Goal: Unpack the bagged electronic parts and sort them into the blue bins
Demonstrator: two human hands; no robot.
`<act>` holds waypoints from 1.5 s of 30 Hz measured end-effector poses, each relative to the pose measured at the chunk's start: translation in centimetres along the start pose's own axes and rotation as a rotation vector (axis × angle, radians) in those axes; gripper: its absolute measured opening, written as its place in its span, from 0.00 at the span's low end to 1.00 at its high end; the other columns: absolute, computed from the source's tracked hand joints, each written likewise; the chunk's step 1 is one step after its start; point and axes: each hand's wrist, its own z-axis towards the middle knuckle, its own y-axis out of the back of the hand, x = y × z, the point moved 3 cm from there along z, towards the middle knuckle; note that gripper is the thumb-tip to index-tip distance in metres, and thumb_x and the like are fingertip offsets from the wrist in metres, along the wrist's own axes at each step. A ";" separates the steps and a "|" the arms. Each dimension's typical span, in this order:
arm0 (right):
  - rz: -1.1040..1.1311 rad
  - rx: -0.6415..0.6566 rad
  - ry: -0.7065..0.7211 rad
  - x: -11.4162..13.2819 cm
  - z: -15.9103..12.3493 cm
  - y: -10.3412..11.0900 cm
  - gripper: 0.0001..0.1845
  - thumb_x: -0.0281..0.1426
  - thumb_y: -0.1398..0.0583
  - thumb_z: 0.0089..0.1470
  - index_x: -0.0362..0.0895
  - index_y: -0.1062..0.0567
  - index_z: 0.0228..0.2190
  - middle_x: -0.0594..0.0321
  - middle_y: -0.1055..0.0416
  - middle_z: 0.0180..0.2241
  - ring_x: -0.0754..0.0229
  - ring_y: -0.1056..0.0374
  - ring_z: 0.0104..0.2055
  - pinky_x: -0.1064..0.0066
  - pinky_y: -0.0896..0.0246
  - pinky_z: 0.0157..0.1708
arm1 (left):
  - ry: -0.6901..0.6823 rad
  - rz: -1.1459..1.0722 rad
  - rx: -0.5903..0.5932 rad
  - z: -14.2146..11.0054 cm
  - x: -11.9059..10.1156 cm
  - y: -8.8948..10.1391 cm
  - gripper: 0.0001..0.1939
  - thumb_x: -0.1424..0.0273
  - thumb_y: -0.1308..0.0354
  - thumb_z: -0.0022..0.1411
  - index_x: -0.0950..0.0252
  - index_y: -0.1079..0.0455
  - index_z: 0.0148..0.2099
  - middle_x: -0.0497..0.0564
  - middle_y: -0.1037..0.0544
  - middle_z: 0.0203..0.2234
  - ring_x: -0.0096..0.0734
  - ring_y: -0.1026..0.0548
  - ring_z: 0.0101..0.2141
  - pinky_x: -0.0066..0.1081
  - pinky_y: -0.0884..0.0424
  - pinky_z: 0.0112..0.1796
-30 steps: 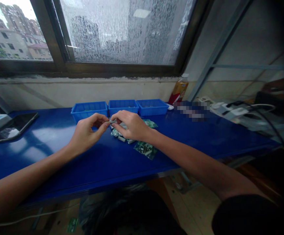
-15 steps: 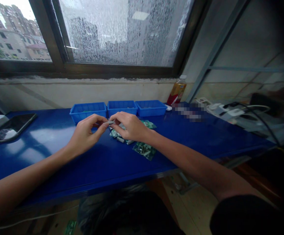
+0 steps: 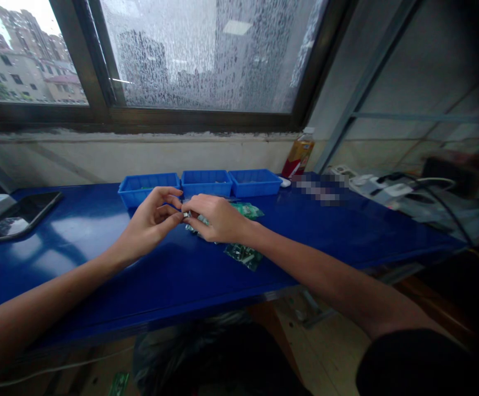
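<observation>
Small silvery piece [image 3: 187, 215] between left grip [image 3: 153, 220] and right grip [image 3: 218, 219], blue bins [image 3: 207, 188] beyond.

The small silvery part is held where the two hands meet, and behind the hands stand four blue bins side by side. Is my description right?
Not fully: the head view shows three blue bins standing side by side, not four. The rest is right: the small silvery part is held where the left hand and the right hand meet.

I've got a silvery part [image 3: 187, 214], mid-frame; green packets [image 3: 244, 255] just right. Dark blue table [image 3: 161, 289], brighter blue trays [image 3: 258, 188], black sleeve [image 3: 404, 363] lower right.
</observation>
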 end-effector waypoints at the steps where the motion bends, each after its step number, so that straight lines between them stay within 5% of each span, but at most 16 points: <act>1: 0.003 0.002 0.004 0.0 0.0 0.0 0.07 0.29 0.47 0.55 0.39 0.30 0.34 0.60 0.31 0.30 0.62 0.38 0.33 0.70 0.44 0.35 | 0.017 -0.022 0.010 0.0 0.0 0.0 0.18 0.73 0.43 0.55 0.64 0.42 0.48 0.48 0.34 0.34 0.23 0.29 0.31 0.28 0.29 0.34; 16: -0.041 0.074 0.039 -0.5 -0.4 -0.3 0.08 0.28 0.47 0.55 0.40 0.29 0.36 0.59 0.30 0.32 0.61 0.38 0.35 0.68 0.45 0.38 | 0.031 0.039 0.155 0.0 -0.2 -0.2 0.30 0.74 0.44 0.57 0.59 0.49 0.60 0.51 0.32 0.37 0.25 0.29 0.31 0.26 0.29 0.31; 33: -0.153 0.116 0.076 -0.7 -0.4 -0.6 0.08 0.27 0.46 0.53 0.40 0.29 0.35 0.58 0.29 0.33 0.60 0.37 0.35 0.66 0.46 0.37 | -0.093 0.286 0.203 0.3 0.3 0.0 0.24 0.71 0.45 0.58 0.61 0.37 0.57 0.55 0.28 0.41 0.27 0.28 0.33 0.32 0.28 0.36; 45: -0.228 0.129 0.094 -0.6 -0.6 -0.6 0.09 0.29 0.47 0.55 0.40 0.28 0.35 0.58 0.28 0.33 0.60 0.37 0.35 0.67 0.48 0.36 | -0.010 0.164 0.205 0.3 0.5 -0.5 0.22 0.70 0.46 0.58 0.65 0.37 0.56 0.55 0.28 0.39 0.27 0.28 0.32 0.30 0.28 0.32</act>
